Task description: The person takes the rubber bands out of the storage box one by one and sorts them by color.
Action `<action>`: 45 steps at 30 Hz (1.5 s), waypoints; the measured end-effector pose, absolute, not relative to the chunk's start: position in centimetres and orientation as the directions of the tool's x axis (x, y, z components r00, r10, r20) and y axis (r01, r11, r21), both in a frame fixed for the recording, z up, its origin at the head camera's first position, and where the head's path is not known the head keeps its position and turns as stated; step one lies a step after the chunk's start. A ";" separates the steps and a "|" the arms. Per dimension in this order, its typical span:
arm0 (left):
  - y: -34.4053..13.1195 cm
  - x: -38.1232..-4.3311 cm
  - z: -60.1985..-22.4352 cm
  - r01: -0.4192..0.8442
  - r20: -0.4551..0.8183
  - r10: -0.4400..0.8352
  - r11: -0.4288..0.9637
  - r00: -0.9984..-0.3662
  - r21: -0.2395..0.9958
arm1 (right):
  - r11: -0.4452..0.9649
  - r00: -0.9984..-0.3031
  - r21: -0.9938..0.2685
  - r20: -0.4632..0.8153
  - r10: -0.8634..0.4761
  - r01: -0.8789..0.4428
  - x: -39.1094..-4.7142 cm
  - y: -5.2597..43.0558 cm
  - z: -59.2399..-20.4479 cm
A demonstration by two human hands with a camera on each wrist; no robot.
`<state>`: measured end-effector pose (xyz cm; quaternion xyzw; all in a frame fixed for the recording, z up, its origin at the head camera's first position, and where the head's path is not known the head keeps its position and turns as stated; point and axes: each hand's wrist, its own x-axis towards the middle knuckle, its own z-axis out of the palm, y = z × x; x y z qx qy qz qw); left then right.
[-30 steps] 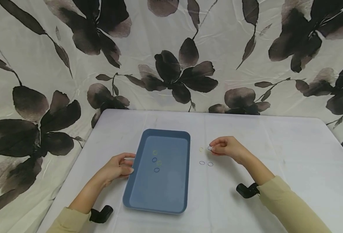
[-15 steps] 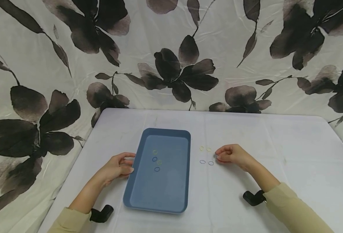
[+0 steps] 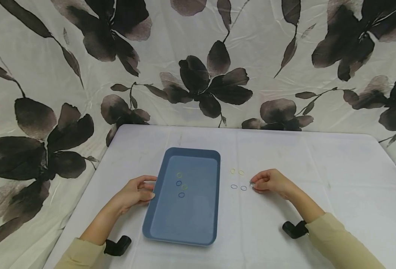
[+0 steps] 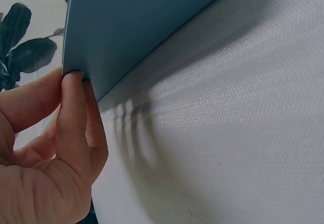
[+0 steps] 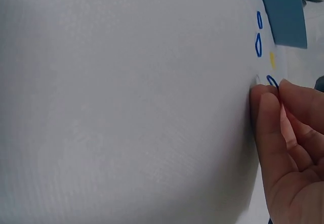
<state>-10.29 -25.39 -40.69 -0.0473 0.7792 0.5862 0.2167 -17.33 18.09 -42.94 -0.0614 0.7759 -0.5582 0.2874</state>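
Observation:
A blue rubber band is pinched between the thumb and fingertips of my right hand, low over the white table. Left of that hand lie two yellow rubber bands and, nearer me, two blue rubber bands. My left hand grips the left rim of a blue rectangular tray, thumb on one side and fingers on the other, as the left wrist view shows. Inside the tray are two yellow bands and two blue bands in a loose column.
The table has a white cloth cover and a rounded far edge. Behind it hangs a white curtain with dark flowers. Black camera mounts sit at both wrists.
My right hand has moved right and toward me, carrying the blue rubber band. A yellow band now shows where the hand was. The left hand and tray have stayed in place.

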 end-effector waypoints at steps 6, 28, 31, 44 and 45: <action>-25.4 -10.4 -40.7 -0.333 -0.398 0.175 0.308 -0.901 0.891 | 0.396 -0.808 -0.893 -0.389 -0.441 0.214 -17.6 18.1 -42.8; -25.4 -10.4 -40.7 -0.332 -0.396 0.180 0.303 -0.900 0.893 | 0.553 -0.791 -0.816 -0.446 -0.420 0.167 -19.1 19.1 -41.1; -25.5 -10.4 -40.7 -0.330 -0.394 0.179 0.304 -0.901 0.894 | 0.526 -0.793 -0.833 -0.434 -0.428 0.171 -19.8 18.7 -40.4; -25.4 -10.4 -40.8 -0.327 -0.393 0.175 0.314 -0.903 0.891 | 0.443 -0.781 -0.891 -0.346 -0.520 0.099 -21.2 12.5 -37.5; -25.4 -10.3 -40.8 -0.328 -0.394 0.174 0.315 -0.903 0.891 | 0.443 -0.778 -0.891 -0.347 -0.524 0.099 -21.3 11.9 -37.3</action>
